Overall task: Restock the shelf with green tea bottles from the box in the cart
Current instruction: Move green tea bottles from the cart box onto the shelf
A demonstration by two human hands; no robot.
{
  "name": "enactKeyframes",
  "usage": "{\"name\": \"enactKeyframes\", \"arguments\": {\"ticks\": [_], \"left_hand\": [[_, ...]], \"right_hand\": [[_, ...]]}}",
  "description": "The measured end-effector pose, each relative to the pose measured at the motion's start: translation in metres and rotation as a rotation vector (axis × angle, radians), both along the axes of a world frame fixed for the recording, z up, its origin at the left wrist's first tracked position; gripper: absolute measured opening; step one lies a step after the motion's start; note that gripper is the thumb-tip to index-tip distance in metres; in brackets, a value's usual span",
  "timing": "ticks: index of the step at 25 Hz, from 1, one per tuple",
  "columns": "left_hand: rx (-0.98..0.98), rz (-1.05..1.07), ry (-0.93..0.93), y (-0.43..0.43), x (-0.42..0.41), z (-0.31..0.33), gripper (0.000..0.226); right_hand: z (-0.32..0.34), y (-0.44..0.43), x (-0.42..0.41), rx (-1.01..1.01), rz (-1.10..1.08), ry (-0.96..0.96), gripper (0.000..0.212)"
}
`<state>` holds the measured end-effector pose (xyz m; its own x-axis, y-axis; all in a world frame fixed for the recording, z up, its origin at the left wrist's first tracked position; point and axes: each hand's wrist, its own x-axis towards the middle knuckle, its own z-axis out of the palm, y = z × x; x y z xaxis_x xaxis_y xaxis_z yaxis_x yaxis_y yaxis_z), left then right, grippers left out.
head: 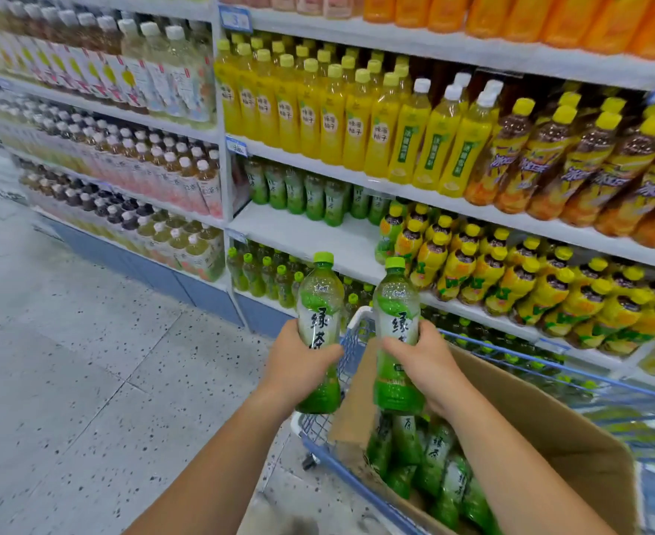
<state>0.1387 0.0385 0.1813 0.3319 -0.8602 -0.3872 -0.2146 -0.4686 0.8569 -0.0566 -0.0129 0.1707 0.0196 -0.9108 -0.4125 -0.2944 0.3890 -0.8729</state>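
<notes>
White metal shelf (302,233) spans the far side, its middle tier half bare before a back row of green tea (295,191). Near right, a blue wire cart (351,347) carries a brown cardboard box (550,418) of more. Above it, a green-capped plastic tea bottle (320,303) stands upright in the left hand (299,361) and a second bottle (395,303) in the right hand (426,361), fingers wrapped fully round each. Placing both together could topple the yellow-capped bottles (414,241) right of the gap.

Speckled grey floor (67,341) — tiled, with thin seams.

Shelf (310,233) front open; green tea bottles (314,198) behind (yellow bottles (453,260) right).
</notes>
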Motion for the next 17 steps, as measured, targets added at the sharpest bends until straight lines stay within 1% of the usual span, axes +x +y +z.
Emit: {"name": "enactKeyframes", "arguments": {"ticks": [5, 9, 11, 14, 17], "left_hand": [[-0.051, -0.006, 0.055, -0.014, 0.062, 0.005, 0.035], [-0.062, -0.067, 0.099, -0.031, 0.129, 0.002, 0.041], [-0.061, -0.125, 0.091, -0.042, 0.171, 0.002, 0.041], [-0.051, -0.159, 0.079, -0.061, 0.225, 0.005, 0.04], [-0.037, -0.18, 0.081, -0.088, 0.262, -0.002, 0.046]], "right_hand": [[0.009, -0.015, 0.064, -0.014, 0.027, 0.019, 0.038], [0.004, -0.021, 0.127, -0.036, -0.001, 0.039, 0.045], [0.0, -0.025, 0.161, -0.048, -0.055, 0.064, 0.042], [-0.005, -0.036, 0.206, -0.071, -0.134, 0.116, 0.031], [-0.009, -0.053, 0.237, -0.081, -0.228, 0.135, 0.027]]}}
